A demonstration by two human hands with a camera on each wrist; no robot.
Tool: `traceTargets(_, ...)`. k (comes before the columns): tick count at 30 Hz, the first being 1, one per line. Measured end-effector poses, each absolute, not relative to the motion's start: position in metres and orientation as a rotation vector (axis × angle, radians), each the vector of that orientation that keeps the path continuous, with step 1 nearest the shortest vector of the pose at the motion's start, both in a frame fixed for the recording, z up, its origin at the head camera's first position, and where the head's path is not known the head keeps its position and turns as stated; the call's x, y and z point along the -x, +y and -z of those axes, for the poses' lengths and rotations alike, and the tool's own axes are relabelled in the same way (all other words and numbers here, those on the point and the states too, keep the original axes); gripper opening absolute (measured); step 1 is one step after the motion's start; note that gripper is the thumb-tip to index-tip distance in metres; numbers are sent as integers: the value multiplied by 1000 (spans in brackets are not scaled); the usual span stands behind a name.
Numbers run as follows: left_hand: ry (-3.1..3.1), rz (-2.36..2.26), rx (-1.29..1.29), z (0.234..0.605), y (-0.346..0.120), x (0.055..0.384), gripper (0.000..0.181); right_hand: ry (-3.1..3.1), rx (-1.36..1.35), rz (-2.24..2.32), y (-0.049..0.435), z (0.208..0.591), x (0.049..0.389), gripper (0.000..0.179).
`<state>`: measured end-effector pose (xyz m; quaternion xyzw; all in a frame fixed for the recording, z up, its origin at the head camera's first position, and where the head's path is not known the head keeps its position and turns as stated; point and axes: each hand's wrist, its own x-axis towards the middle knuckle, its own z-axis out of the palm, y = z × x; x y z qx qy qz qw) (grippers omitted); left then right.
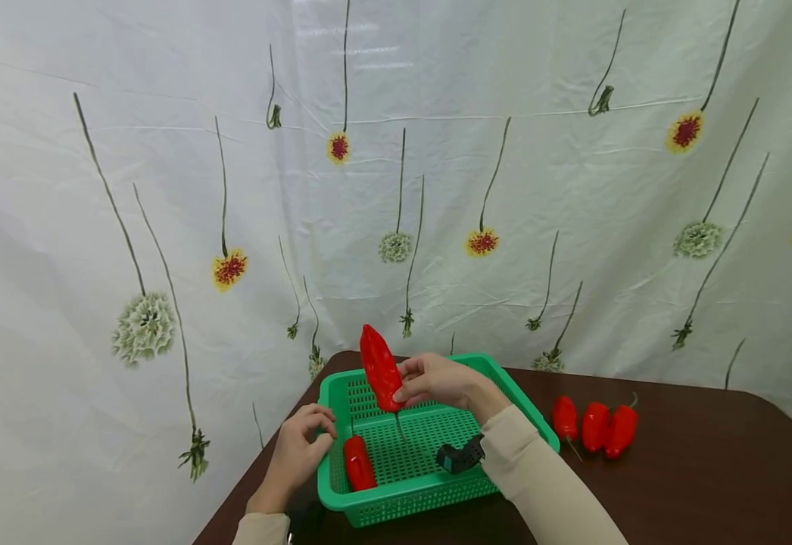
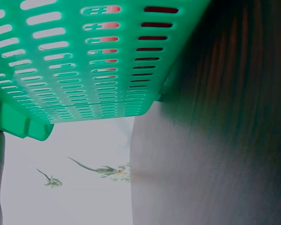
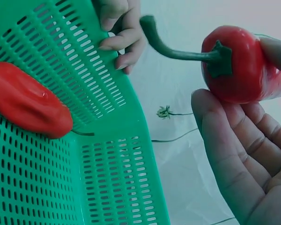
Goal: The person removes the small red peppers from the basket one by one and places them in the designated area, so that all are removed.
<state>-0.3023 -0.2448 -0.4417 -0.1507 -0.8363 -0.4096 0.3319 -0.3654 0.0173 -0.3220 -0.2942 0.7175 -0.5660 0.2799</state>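
Observation:
A red pepper (image 1: 378, 367) with a green stem is pinched between the thumb and fingers of my right hand (image 1: 437, 380), above the green plastic basket (image 1: 423, 490). Its tip points up and its stem hangs down in the head view. The right wrist view shows the stem end of this pepper (image 3: 232, 70) close up. My left hand (image 1: 297, 450) grips the basket's left rim, its fingers (image 3: 126, 40) curled over the edge. Inside the basket, near its left side, lies another red pepper (image 1: 358, 463).
Several things share the dark brown table (image 1: 696, 454): right of the basket lie a red pepper (image 1: 563, 418) and two more peppers (image 1: 607, 430) side by side. A flower-patterned curtain (image 1: 437, 288) hangs behind. A black wrist camera (image 1: 460, 456) sits at my right wrist, over the basket.

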Motion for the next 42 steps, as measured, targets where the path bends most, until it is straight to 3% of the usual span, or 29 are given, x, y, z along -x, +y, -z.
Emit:
traceTargets(9, -2176, 1087, 402, 442, -245, 302, 26, 1964, 769, 1538, 29, 326, 357, 33)
traceTargets(34, -2199, 1128, 382, 444, -244, 301, 27, 1835, 814, 1783, 85, 339, 337, 43)
traceTargets(42, -2197, 1144, 387, 441, -245, 300, 28, 1759, 801, 1839, 92, 348, 332, 35)
